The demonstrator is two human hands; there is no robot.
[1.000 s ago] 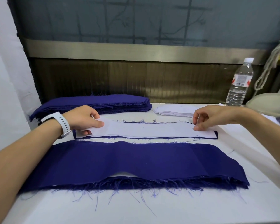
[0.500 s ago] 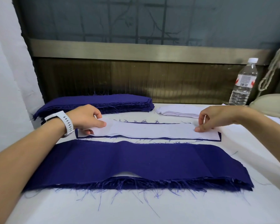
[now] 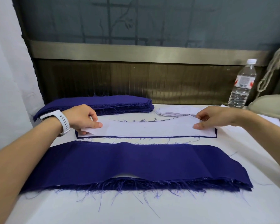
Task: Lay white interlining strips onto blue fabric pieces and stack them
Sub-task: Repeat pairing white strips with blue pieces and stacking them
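The left hand and right hand, just past the near blue fabric stack, each pinched an end of the white interlining strip lying on a blue piece. Farther back sat another blue stack and spare white strips.

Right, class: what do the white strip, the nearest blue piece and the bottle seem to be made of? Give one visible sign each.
White strip: thin matt sheet, probably nonwoven interlining; clean edges, lifted end looks stiff.
Blue piece: matt woven cloth; loose threads fray along its edges.
Bottle: clear glossy plastic, apparently; ribbed see-through wall, white cap.
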